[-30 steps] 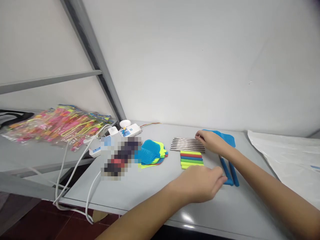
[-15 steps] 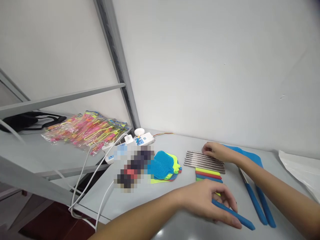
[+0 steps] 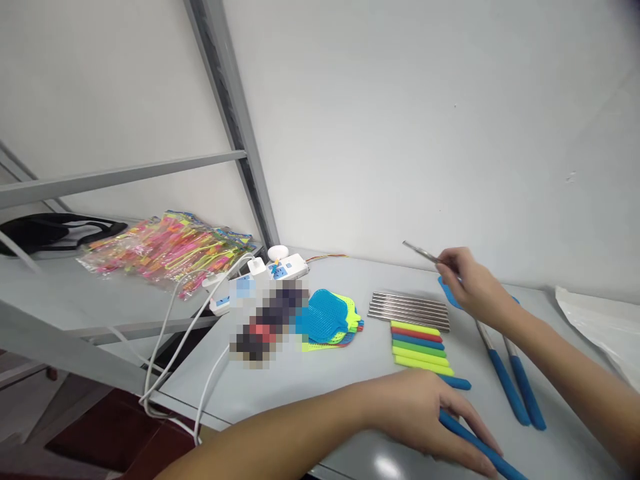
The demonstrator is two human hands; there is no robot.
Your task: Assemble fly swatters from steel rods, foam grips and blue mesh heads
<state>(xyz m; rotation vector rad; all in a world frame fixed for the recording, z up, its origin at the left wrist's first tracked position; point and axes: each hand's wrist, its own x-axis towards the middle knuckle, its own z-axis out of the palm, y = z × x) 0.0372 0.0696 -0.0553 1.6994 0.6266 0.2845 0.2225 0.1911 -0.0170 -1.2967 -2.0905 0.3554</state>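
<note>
My left hand (image 3: 420,410), low at the front of the table, is closed around a blue handle sleeve (image 3: 475,440). Raised above the far part of the table, my right hand (image 3: 473,287) pinches a thin metal rod (image 3: 420,251), which points up and to the left. Below it lies a row of metal rods (image 3: 407,311). Several handle sleeves (image 3: 419,347) in yellow, red, blue and green sit side by side in front of the rods. Another blue sleeve (image 3: 457,383) pokes out beside my left hand. Perforated fly swatter heads (image 3: 325,317) are stacked to the left.
At the right lie fly swatters with blue handles (image 3: 509,387), partly behind my right arm. A white plastic bag (image 3: 600,327) is beyond them. On the left are a power strip (image 3: 295,265), white cables (image 3: 173,333) and a shelf with bagged colourful items (image 3: 175,253). One patch is pixelated.
My right hand has lifted a metal rod off the row and moved up and right with it. My left hand, still holding the blue handle sleeve, has shifted slightly lower and to the right.
</note>
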